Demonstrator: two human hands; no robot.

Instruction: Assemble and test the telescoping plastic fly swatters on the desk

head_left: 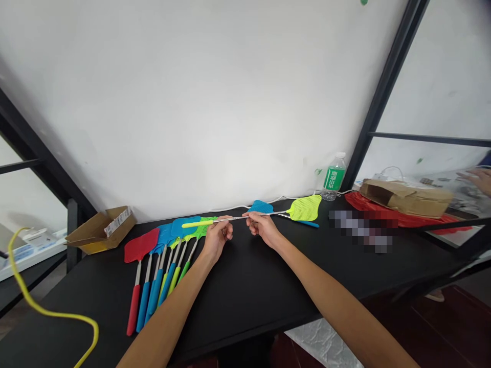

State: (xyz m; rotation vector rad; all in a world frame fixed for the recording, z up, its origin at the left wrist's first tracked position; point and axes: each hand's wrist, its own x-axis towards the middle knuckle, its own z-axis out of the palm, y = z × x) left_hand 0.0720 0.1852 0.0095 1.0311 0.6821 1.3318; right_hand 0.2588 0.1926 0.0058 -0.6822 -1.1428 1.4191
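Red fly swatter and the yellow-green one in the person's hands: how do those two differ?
The yellow-green fly swatter is held by the left hand and right hand, while the red fly swatter lies on the black table. The yellow-green one runs sideways, head to the right; the red one points away, handle nearest the person. The yellow-green shaft looks longer. Both have a broad flat head, metal shaft and coloured handle.

Indoor workroom, perhaps a packing space: long black-topped workbench (268,286) against a bare white wall (192,102), with a black steel frame (383,92) rising beside it. On the bench, an open cardboard box (100,230), a brown paper bag (406,198), a green-labelled water bottle (333,176) and a row of plastic fly swatters (161,250) (more than one household would keep out). Another person's hand (477,180) at far right: shared space.
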